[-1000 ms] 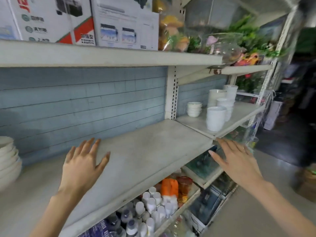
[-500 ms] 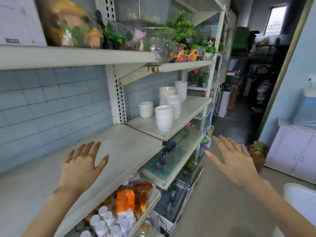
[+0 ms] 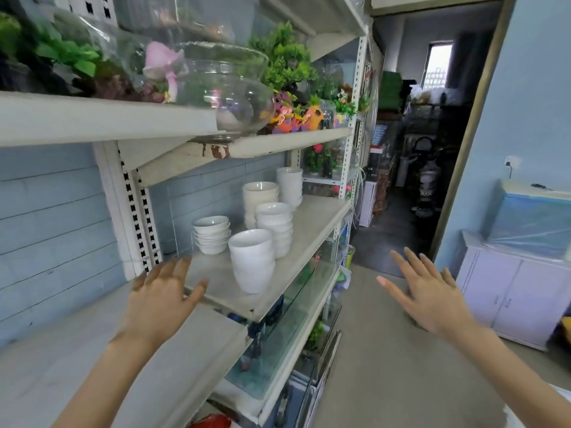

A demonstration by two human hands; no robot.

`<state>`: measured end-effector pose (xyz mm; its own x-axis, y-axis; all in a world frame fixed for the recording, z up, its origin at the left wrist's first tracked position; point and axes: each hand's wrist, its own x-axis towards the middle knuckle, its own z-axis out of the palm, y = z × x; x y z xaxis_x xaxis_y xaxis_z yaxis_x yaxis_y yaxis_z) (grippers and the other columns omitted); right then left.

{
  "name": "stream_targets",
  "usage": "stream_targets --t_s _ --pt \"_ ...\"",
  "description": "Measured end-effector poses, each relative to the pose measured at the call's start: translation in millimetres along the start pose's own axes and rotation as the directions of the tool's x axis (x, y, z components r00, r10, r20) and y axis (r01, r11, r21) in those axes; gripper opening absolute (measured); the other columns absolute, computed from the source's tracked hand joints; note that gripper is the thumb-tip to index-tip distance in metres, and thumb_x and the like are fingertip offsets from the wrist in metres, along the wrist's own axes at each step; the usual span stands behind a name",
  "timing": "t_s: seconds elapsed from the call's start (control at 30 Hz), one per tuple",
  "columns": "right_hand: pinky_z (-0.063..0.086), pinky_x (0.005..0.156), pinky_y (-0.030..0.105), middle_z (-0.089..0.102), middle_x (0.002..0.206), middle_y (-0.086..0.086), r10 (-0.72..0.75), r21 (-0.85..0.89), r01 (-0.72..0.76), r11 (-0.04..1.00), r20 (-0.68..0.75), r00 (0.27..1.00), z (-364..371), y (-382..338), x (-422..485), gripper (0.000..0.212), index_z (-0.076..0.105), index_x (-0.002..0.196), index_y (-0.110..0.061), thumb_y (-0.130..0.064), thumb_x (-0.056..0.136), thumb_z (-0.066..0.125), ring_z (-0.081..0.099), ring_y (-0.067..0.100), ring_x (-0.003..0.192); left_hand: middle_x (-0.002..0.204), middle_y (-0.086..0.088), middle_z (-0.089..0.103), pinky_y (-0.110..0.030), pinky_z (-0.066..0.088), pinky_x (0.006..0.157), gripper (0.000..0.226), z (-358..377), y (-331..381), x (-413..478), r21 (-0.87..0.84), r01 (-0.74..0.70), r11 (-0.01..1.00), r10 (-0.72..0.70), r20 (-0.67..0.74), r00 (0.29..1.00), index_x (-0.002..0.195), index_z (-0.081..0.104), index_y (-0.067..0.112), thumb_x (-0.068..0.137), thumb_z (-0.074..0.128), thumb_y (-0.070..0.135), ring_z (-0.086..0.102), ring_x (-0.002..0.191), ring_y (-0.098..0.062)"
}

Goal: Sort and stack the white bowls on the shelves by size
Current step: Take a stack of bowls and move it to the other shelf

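Left hand (image 3: 160, 299), palm down, fingers spread and holding nothing, lies over the lower shelf board (image 3: 92, 350) just before the bowl shelf (image 3: 312, 223); whether it touches the board cannot be told. On the bowl shelf stand five stacks of white bowls, every bowl upright with its mouth up, so each stack's long axis runs vertically: a low stack of shallow bowls (image 3: 212, 234) near the back wall, a tall front stack (image 3: 251, 261) by the front edge, a middle stack (image 3: 275, 228) just behind it, then a cream-tinted stack (image 3: 259, 196) and a far stack (image 3: 289, 186). A glass fishbowl (image 3: 228, 88) sits on the shelf above. Right hand (image 3: 429, 295), fingers likewise spread and empty, is held in the air above the floor (image 3: 386, 366), well apart from the shelving.
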<state>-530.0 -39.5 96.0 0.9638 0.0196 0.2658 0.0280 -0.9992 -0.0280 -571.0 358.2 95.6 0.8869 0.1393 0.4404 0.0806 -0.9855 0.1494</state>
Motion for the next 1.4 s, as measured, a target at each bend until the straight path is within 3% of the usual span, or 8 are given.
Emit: stream_targets --t_s 0.13,0.27,0.43,0.77,1.0,1.13,1.27,1.4 --pt "0.011 0.117 0.044 0.010 0.158 -0.005 -0.011 0.027 0.011 1.000 0.011 1.000 18 3 38 0.091 0.009 0.150 -0.029 -0.080 0.075 -0.003 0.008 0.018 0.146 0.132 -0.013 0.057 -0.047 0.041 0.099 0.059 19 12 32 0.001 0.021 1.000 -0.021 0.046 0.999 0.133 0.052 0.009 0.093 0.042 0.053 0.055 0.120 -0.034" --pt "0.009 0.116 0.045 0.011 0.158 -0.004 -0.035 0.045 0.033 0.998 0.051 0.998 42 2 77 0.082 0.010 0.150 -0.028 -0.074 0.081 0.008 0.008 0.018 0.146 0.147 -0.006 0.043 -0.044 0.031 0.109 0.066 43 17 52 0.070 0.023 0.997 -0.032 0.132 0.991 0.145 0.036 0.016 0.093 0.038 0.056 0.040 0.135 -0.026" --pt "0.008 0.117 0.043 0.010 0.159 -0.003 -0.127 0.090 0.119 0.989 0.090 0.988 64 6 128 0.072 0.009 0.150 -0.026 -0.063 0.091 0.023 0.007 0.017 0.146 0.138 -0.011 0.053 -0.048 0.036 0.105 0.086 66 24 62 0.107 0.098 0.989 -0.112 0.133 0.985 0.138 0.048 0.012 0.087 0.019 0.075 0.051 0.126 -0.032" --pt "0.009 0.117 0.042 0.009 0.159 -0.003 -0.420 0.193 0.396 0.898 0.107 0.901 108 16 240 0.074 0.007 0.150 -0.025 -0.065 0.089 0.020 0.007 0.018 0.146 0.143 -0.005 0.048 -0.043 0.035 0.107 0.074 89 79 67 0.138 0.351 0.926 -0.368 0.133 0.920 0.143 0.039 0.015 0.088 0.036 0.063 0.049 0.128 -0.026" --pt "0.016 0.117 0.043 0.011 0.158 -0.004 -0.694 0.356 0.622 0.697 0.116 0.710 123 -1 282 0.086 0.006 0.150 -0.027 -0.077 0.080 0.007 0.013 0.016 0.145 0.147 -0.007 0.043 -0.040 0.036 0.105 0.083 106 136 65 0.103 0.560 0.822 -0.570 0.174 0.803 0.151 0.018 0.018 0.085 0.032 0.066 0.048 0.128 -0.025" --pt "0.020 0.113 0.032 0.010 0.158 -0.008 -0.813 0.497 0.677 0.543 0.107 0.573 121 -32 277 0.085 0.004 0.150 -0.028 -0.074 0.080 0.018 0.016 0.011 0.143 0.140 -0.005 0.050 -0.037 0.039 0.101 0.083 117 153 59 0.075 0.633 0.770 -0.635 0.188 0.750 0.152 0.010 0.022 0.087 0.040 0.064 0.051 0.123 -0.025" --pt "0.033 0.104 0.035 0.008 0.156 -0.018 -0.897 0.635 0.657 0.406 0.138 0.421 126 -67 267 0.078 -0.006 0.147 -0.043 -0.069 0.085 0.035 0.025 0.009 0.140 0.152 -0.003 0.035 -0.037 0.040 0.099 0.090 121 148 61 0.077 0.674 0.735 -0.670 0.239 0.703 0.152 0.002 0.023 0.086 0.043 0.066 0.050 0.125 -0.025" --pt "0.023 0.111 0.027 0.006 0.158 -0.013 -0.956 0.849 0.476 0.229 0.105 0.273 143 -109 262 0.095 -0.018 0.139 -0.052 -0.068 0.076 0.052 0.018 0.003 0.141 0.153 0.002 0.033 -0.037 0.037 0.104 0.106 132 129 66 -0.122 0.692 0.712 -0.636 0.305 0.709 0.150 -0.012 0.030 0.077 0.055 0.067 0.049 0.127 -0.022"
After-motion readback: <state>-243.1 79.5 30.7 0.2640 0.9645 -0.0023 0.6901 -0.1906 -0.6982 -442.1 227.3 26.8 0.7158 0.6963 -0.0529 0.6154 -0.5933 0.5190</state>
